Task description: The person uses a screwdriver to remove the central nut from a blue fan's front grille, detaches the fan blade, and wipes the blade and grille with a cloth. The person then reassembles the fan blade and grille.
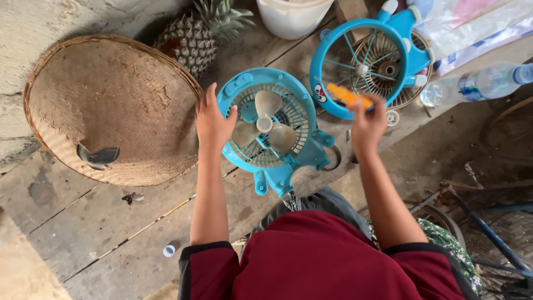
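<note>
A small blue table fan (272,130) lies face up on the wooden boards, its front guard off and its pale three-blade propeller exposed. My left hand (212,123) rests on the fan's left rim, fingers together. My right hand (367,125) holds an orange-handled screwdriver (347,95) raised just right of the fan. The removed blue front guard (363,66) lies beyond it, partly on top of a metal wire grille (398,83).
A large woven bamboo tray (111,111) leans at the left with a dark blade-shaped piece on it. A pineapple (194,39) and a white bucket (291,16) stand at the back. A plastic water bottle (477,83) lies right. A small white cap (169,251) lies near my knees.
</note>
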